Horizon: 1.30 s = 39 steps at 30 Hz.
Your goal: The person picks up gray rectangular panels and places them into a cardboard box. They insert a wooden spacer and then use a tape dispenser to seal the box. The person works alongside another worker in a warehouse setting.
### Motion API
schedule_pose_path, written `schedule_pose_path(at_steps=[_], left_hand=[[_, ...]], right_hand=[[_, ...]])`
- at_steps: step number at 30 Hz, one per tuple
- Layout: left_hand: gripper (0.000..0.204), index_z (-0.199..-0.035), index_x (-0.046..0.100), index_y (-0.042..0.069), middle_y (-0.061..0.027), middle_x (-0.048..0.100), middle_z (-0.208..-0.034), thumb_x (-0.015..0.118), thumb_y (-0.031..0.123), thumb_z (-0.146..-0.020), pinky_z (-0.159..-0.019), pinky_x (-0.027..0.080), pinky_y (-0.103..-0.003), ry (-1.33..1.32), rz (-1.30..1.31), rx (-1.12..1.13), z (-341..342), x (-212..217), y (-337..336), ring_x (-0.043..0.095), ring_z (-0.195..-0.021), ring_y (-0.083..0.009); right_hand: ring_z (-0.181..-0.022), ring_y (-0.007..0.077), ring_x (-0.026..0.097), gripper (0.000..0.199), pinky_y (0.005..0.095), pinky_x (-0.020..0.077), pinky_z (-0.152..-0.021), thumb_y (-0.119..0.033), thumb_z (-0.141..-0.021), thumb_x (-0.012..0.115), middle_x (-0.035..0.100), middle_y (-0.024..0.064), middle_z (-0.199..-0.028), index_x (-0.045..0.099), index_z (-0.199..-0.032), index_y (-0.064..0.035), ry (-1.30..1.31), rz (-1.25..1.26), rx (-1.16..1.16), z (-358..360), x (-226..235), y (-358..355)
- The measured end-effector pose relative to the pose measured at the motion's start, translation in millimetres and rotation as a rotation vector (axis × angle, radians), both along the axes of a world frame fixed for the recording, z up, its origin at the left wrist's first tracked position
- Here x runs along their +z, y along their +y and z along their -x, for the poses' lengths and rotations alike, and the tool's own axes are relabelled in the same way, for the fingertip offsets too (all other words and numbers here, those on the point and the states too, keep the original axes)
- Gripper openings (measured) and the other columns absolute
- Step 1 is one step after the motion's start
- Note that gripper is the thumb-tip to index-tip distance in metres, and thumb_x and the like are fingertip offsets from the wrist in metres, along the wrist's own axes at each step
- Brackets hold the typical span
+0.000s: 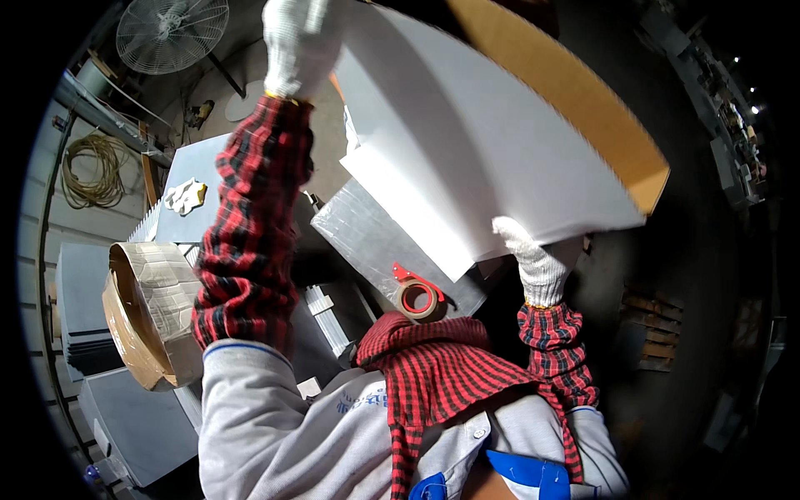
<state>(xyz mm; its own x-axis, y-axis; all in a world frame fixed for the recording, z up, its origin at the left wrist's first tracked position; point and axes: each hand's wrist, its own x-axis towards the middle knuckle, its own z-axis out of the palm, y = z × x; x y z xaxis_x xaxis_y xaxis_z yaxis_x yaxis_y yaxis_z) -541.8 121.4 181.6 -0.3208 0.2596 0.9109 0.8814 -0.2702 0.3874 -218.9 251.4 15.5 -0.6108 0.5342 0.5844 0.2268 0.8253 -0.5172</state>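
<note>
A large white sheet point(492, 125) rises in front of me, with a brown cardboard flap or panel point(575, 75) along its far right side. My right hand point(540, 265), in a white knit glove, grips the sheet's near edge with the thumb on the white face. At the top of the view, my gloved left hand point(302, 50) is closed at the sheet's far left edge. Its fingertips are partly hidden and slightly blurred. A red tape dispenser point(417, 292) with a brown roll lies on a grey metal-like surface point(358, 221) near my body.
To my left stand an open cardboard box point(154, 312), grey panels point(137, 421) and a white glove point(185, 197) on a grey board. A fan point(172, 33) stands at the far left, and a coiled hose point(93, 171) hangs on the wall. Wooden pallets point(654, 329) lie at right.
</note>
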Motion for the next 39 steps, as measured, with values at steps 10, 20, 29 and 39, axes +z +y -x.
schedule_pose_path(at_steps=[10,20,29,39], left_hand=[[0.026,-0.113,0.067,0.001,-0.0154,0.068,-0.116,0.052,0.015,-0.097,-0.09,0.049,-0.038,0.336,-0.07,0.096,11.9,-37.3,-3.8,0.063,-0.105,-0.0265],[0.013,-0.087,0.069,0.003,-0.0188,0.066,-0.123,0.057,0.01,-0.087,-0.11,0.038,-0.048,0.421,0.258,0.408,-16.6,-170.7,-6.8,0.053,-0.127,-0.0396],[0.024,-0.104,0.07,0.002,-0.0174,0.059,-0.136,0.054,0.016,-0.094,-0.11,0.038,-0.044,0.155,0.605,0.328,-11.7,-180.3,-20.7,0.049,-0.129,-0.0362],[0.016,-0.104,0.065,0.005,-0.0161,0.059,-0.134,0.056,0.014,-0.094,-0.112,0.036,-0.046,0.303,0.589,0.347,-53.9,-175.5,-29.6,0.046,-0.133,-0.0395]], right_hand=[[-0.107,0.0276,0.07,0.042,0.0332,0.0577,-0.091,-0.02,-0.099,0.053,0.064,0.0176,-0.128,0.056,-0.132,0.0046,-0.175,0.404,0.389,-15.7,-47.7,2.0],[-0.099,0.028,0.069,0.062,0.0375,0.0549,-0.088,-0.037,-0.067,0.088,0.072,0.0134,-0.108,0.064,-0.113,-0.0022,-0.319,0.791,-0.06,-8.2,-154.6,-10.7],[-0.123,0.032,0.058,0.08,0.0385,0.0489,-0.101,-0.031,-0.073,0.086,0.059,0.0199,-0.132,0.048,-0.134,0.0033,-0.346,0.92,0.281,-34.9,-111.5,10.7],[-0.12,0.0268,0.062,0.044,0.0353,0.0481,-0.103,-0.024,-0.095,0.068,0.065,0.0148,-0.129,0.059,-0.135,-0.0088,-0.167,0.247,0.4,-20.8,-84.9,37.4]])
